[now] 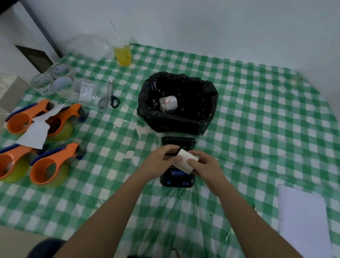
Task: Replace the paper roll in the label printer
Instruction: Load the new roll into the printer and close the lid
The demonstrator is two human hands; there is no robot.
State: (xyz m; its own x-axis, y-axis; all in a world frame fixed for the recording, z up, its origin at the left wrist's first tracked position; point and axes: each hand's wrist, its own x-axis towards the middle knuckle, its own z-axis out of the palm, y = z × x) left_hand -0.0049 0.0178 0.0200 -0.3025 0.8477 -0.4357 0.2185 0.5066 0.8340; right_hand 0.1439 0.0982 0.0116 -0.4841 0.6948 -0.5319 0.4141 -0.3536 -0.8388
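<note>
— Why are both hands crowded over the label printer (177,180)?

— They share the paper roll (185,160). The left hand (159,161) curls its fingers (172,149) round the roll's far end, and the right hand (204,165) pinches the near end, so the white roll hangs just above the printer's body. I judge it is being lined up to drop into the bay.

— Is the bay open?

— The black lid (177,141) stands tipped back behind the hands, so it seems so; the bay itself is hidden under the roll.

— And the bin (178,103)?

— It sits just behind the printer, lined with a black bag, with a white roll (168,103) lying inside, likely the spent one, put where it is close to reach.

— The desk (257,120)?

— It wears a green and white checked plastic cloth. On the left stand four orange tape dispensers (31,142), with scissors (108,97) and clear tape rolls (56,81) farther back. A cup of yellow drink (123,55) stands near the pale wall, and a white sheet (302,220) lies at the near right.
</note>
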